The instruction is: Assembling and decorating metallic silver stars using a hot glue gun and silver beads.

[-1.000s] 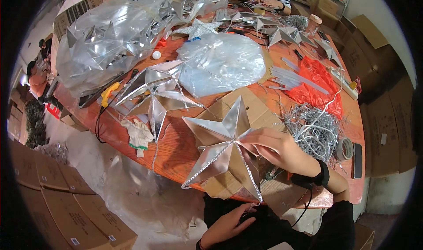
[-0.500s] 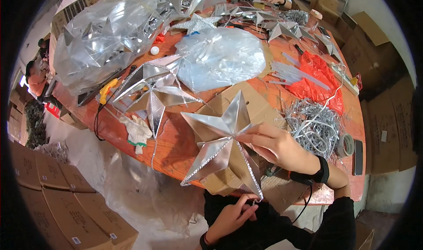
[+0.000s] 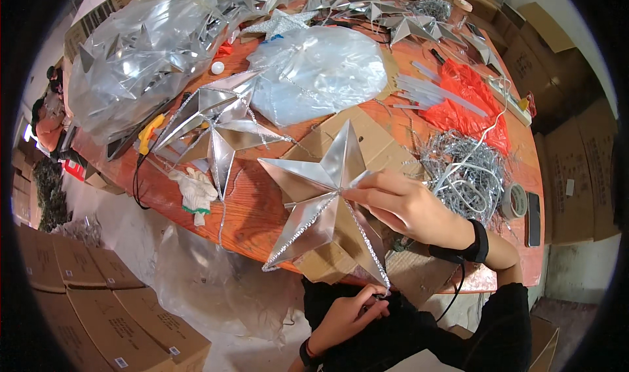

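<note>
A silver foil star (image 3: pixel 313 226) with raised facets sits tilted over the table's near edge. Sparkly tinsel trim (image 3: pixel 308 233) follows the ridges of its two lower points, while the upper points show bare ridges. My right hand (image 3: pixel 400 208) grips the star, thumb and fingertips pressed together near its centre; its far-right point is hidden behind that hand. At the tip of the lower right point, my left hand (image 3: pixel 350 316) is closed in a pinch on the tinsel's end; exactly what sits between those fingertips is partly hidden. Cardboard (image 3: pixel 386 150) lies beneath the star.
Another tinsel-edged star (image 3: pixel 219 126) stands left, beside a white glove (image 3: pixel 196 192). A tangled tinsel heap (image 3: pixel 458 175), tape roll (image 3: pixel 514 200) and phone (image 3: pixel 533 220) lie right. Behind are a clear plastic bag (image 3: pixel 321 74), glue sticks (image 3: pixel 439 95) and red plastic (image 3: pixel 472 103). Cartons (image 3: pixel 98 319) stack lower left.
The view has shifted slightly, so the table's things appear a little higher and further left. Both hands keep their places on the star, the left one still at the lower right tip.
</note>
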